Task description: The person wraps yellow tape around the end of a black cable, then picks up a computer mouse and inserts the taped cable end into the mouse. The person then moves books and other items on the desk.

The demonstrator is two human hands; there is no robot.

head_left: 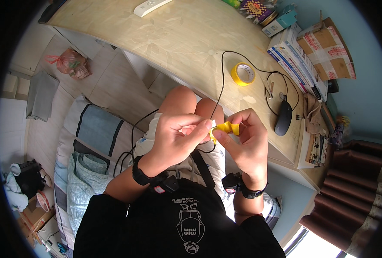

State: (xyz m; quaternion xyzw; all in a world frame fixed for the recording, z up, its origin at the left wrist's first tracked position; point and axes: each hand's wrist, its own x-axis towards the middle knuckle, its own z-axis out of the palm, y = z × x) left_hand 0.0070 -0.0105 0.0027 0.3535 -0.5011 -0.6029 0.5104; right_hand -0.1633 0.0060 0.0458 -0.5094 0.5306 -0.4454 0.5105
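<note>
Near the frame's centre, the yellow tape strip (228,127) stretches roughly sideways between both hands, nearer the right hand (247,144), which pinches it, while the left hand (176,136) grips the black cable (221,88) at the strip's left end.

White lettering (190,231) on black shirt (150,223), red print (336,52) on cardboard box (324,41), printed book spines (290,64)

tape strip (230,127): glossy plastic | mouse (283,119): matt plastic | desktop (169,53): smooth, faintly glossy | curtain (350,185): cloth
</note>
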